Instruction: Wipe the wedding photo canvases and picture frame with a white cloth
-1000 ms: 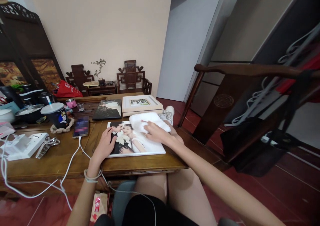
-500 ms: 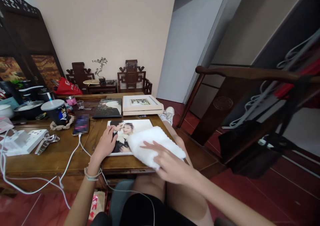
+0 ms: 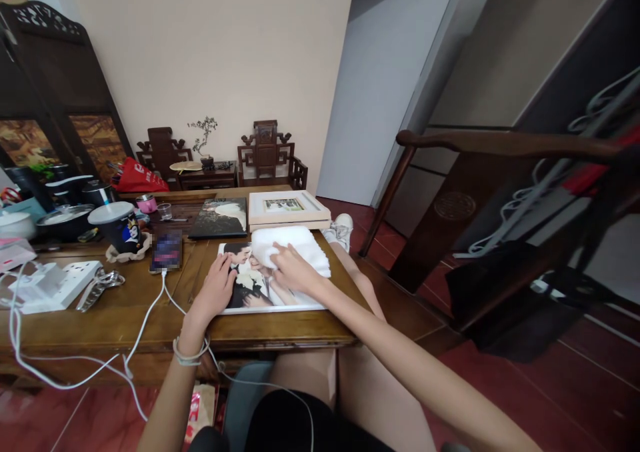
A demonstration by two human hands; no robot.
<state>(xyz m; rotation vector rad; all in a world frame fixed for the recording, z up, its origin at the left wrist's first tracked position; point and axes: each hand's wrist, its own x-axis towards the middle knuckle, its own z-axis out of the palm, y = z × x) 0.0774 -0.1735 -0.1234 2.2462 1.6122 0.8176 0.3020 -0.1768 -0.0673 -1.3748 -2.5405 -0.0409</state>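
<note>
Our right hand [image 3: 290, 270] presses its fingers onto a white, fluffy, roughly square cloth [image 3: 305, 244]; we cannot tell whether its grip pinches the fabric. Our left hand [image 3: 219, 285] lies loosely spread, gripping nothing, on the left edge of a rectangular, white-edged photo panel [image 3: 253, 285], flat on the brown wooden desk [image 3: 295, 332] and partly under the cloth. Beyond it, we see a dark rectangular picture [image 3: 219, 218] beside a pale, boxy frame [image 3: 316, 207].

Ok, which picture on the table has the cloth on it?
The nearest one, the couple photo, lies partly under the white cloth; the dark picture and framed picture beyond it are uncovered.
</note>
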